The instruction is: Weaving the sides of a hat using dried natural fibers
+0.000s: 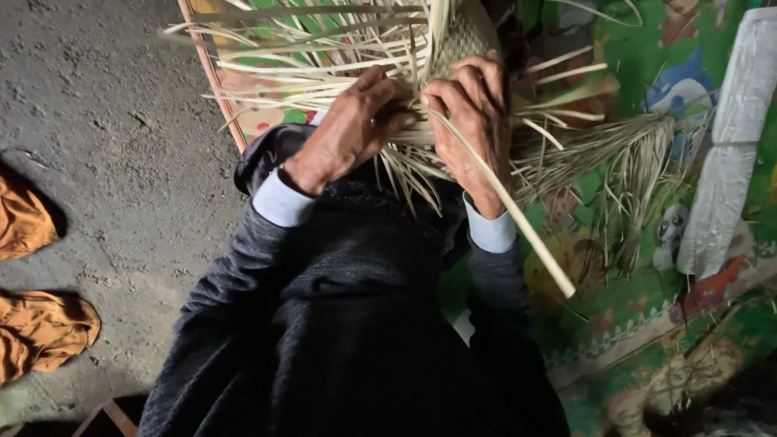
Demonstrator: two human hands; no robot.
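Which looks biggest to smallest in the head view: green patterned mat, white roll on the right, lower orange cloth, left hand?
1. green patterned mat
2. white roll
3. lower orange cloth and left hand: look alike, and the hand sits nearer the camera, so unranked.

Woven straw piece (461, 36): pale, half-woven, loose flat strips fanning left, far and right. Held centre-far, above lap. One long strip (518, 218) trails diagonally near-right. Woven patch visible far-centre, tight weave.
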